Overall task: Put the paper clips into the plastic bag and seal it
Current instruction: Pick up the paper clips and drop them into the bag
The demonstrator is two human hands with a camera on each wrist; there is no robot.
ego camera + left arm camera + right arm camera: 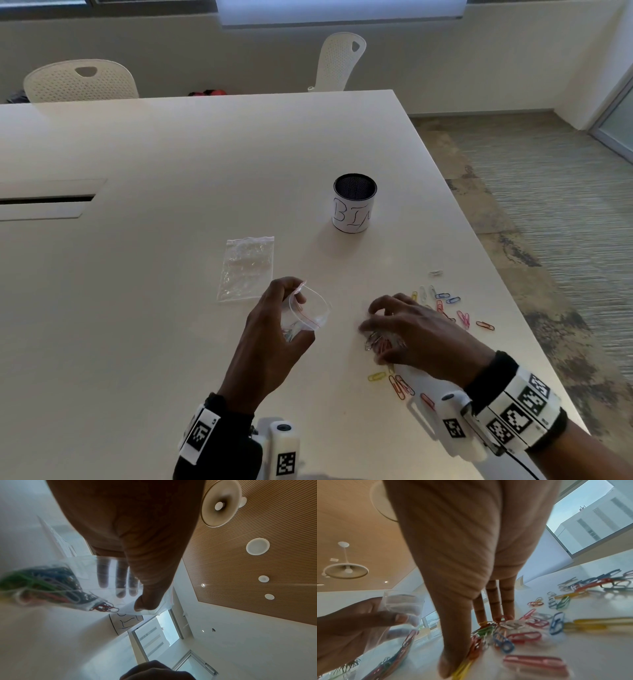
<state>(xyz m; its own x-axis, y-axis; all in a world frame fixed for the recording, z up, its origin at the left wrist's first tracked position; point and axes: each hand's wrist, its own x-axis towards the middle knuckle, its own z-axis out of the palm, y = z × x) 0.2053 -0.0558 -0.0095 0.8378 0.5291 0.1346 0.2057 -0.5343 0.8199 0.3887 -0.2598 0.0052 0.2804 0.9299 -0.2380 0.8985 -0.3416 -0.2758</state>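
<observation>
My left hand pinches the rim of a small clear zip bag with a red seal line and holds its mouth open just above the table. Several coloured paper clips lie in the bag's bottom, and my thumb presses on its edge. To the right, my right hand curls over a bunch of paper clips on the table, thumb and fingertips closing round the pile. More loose clips lie scattered beyond and before that hand.
A second clear bag lies flat on the white table behind my left hand. A mesh cup labelled BIN stands further back. The table's right edge runs close past the clips. Two white chairs stand at the far side.
</observation>
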